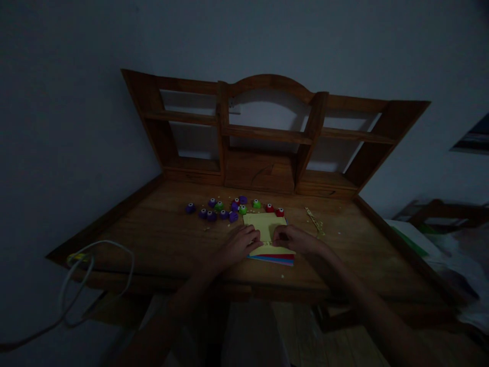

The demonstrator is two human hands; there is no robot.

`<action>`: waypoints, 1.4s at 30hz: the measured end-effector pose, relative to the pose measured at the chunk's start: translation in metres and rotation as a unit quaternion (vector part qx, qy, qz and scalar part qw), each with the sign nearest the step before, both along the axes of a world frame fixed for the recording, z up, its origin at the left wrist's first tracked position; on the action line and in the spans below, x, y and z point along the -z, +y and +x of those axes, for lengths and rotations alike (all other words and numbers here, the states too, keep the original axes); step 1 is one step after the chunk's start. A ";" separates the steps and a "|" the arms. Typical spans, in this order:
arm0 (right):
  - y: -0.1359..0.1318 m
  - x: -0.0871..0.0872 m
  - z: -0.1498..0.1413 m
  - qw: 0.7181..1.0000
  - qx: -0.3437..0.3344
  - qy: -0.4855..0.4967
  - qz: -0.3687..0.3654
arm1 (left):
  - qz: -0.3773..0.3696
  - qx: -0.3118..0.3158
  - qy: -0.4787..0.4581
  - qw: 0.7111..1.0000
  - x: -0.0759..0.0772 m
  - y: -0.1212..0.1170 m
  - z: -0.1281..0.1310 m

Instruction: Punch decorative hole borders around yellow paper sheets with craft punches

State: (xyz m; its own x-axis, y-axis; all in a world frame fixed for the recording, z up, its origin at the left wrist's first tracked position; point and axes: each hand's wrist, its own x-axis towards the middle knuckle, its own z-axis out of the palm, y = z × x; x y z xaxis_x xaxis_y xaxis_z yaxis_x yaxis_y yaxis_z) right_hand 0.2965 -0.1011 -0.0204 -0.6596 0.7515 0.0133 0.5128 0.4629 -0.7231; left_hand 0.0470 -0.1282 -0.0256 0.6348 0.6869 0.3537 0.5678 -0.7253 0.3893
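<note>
On the wooden surface (153,239), from where I stand, the person's two hands meet over a stack of coloured paper (263,221), yellow on top, with red, blue and pink edges fanning out at the near side. The left hand (244,241) and the right hand (286,238) both have their fingers curled down onto the yellow sheet, a little apart, with a narrow yellow strip (267,243) running between them; it's too dim for me to tell whether either is pinching it. Just beyond the stack and off to its left sit small toy-like pieces (211,216) in purple, green and red, each with an eye-like white spot. To the right of the stack lies a thin yellow piece (312,219) with scraps near it, and a wooden shelf unit (263,133) stands at the back.
</note>
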 end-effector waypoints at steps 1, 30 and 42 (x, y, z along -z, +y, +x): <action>0.000 -0.002 -0.001 1.000 0.001 0.001 -0.002 | 0.003 0.000 0.007 1.000 0.000 0.001 0.000; -0.018 0.017 0.012 0.974 0.155 -0.011 0.165 | 0.110 0.116 0.125 0.979 -0.008 0.003 -0.009; -0.034 0.005 0.027 0.975 0.201 -0.017 0.094 | 0.115 0.102 0.132 0.979 -0.006 -0.003 -0.010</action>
State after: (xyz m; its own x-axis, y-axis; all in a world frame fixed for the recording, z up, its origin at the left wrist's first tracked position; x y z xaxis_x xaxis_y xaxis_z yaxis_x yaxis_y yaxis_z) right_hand 0.3232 -0.1350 -0.0250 -0.3151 0.9356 0.1594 0.7020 0.3427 -0.6243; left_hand 0.0365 -0.1310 -0.0191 0.8405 0.4586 0.2886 0.4618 -0.8849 0.0613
